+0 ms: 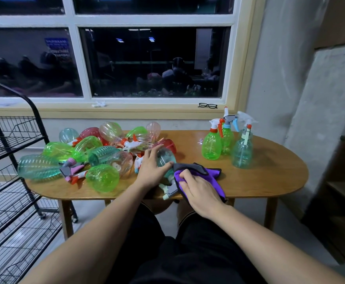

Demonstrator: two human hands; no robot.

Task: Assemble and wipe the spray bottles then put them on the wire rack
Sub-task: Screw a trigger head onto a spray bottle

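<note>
A teal spray bottle (pixel 166 158) with a grey trigger head lies on its side on the wooden table (pixel 259 181), nozzle toward me. My left hand (pixel 152 168) holds its body with the thumb against one side. My right hand (pixel 198 191) grips a purple and grey cloth (pixel 206 173) pressed against the bottle's neck. Left of it lies a heap of green, teal, pink and red bottle bodies (pixel 98 152) and loose trigger heads (pixel 73 173). Three assembled bottles (pixel 227 142) stand upright at the table's far right. The black wire rack (pixel 9 165) stands left of the table.
A window sill behind the table holds black glasses (pixel 207 105) and a crumpled white scrap (pixel 99 104). A dark wooden shelf unit (pixel 343 181) stands at the right by a concrete wall. The rack's shelves in view hold nothing. My legs are under the table's front edge.
</note>
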